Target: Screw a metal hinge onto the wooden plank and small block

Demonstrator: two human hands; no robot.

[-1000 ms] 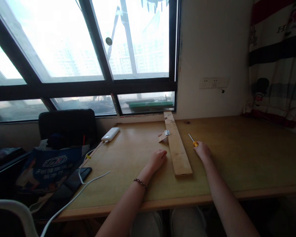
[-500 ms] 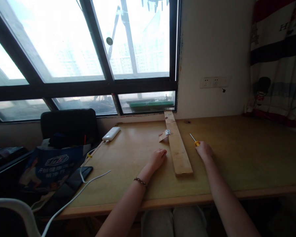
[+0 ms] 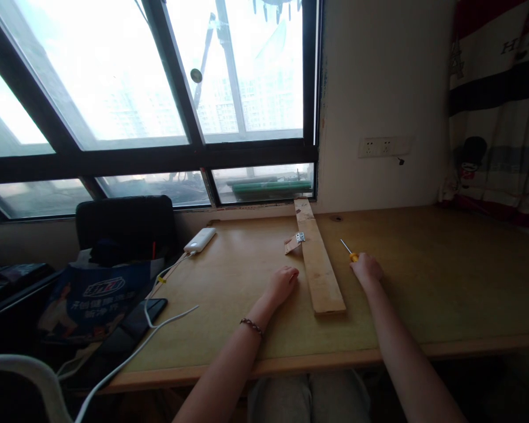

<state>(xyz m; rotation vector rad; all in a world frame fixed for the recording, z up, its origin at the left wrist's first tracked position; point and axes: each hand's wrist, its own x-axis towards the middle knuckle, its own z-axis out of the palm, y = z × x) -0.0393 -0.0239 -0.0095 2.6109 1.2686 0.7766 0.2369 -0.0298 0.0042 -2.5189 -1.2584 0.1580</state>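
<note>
My right hand (image 3: 367,268) is wrapped round the yellow handle of a screwdriver (image 3: 349,250), whose metal shaft points up and to the left. On the tabletop, left of a long wooden board (image 3: 321,267), rests my left hand (image 3: 283,283) with its fingers curled. Whatever those fingers may hold is hidden. The board lies lengthwise away from me, between my two hands. A metal hinge (image 3: 300,237) sits at its left edge, and a small wooden piece (image 3: 293,245) adjoins the hinge on the left. Neither hand visibly touches the board.
A white power bank (image 3: 200,240) with a white cable (image 3: 176,317) lies on the table's left side. Beside the left edge are a dark phone-like slab (image 3: 143,311), a blue bag (image 3: 97,296) and a black chair (image 3: 123,220). A wall socket (image 3: 379,147) is beyond the table.
The whole view has shifted very slightly. Both hands, the screwdriver and the board keep their places relative to one another.
</note>
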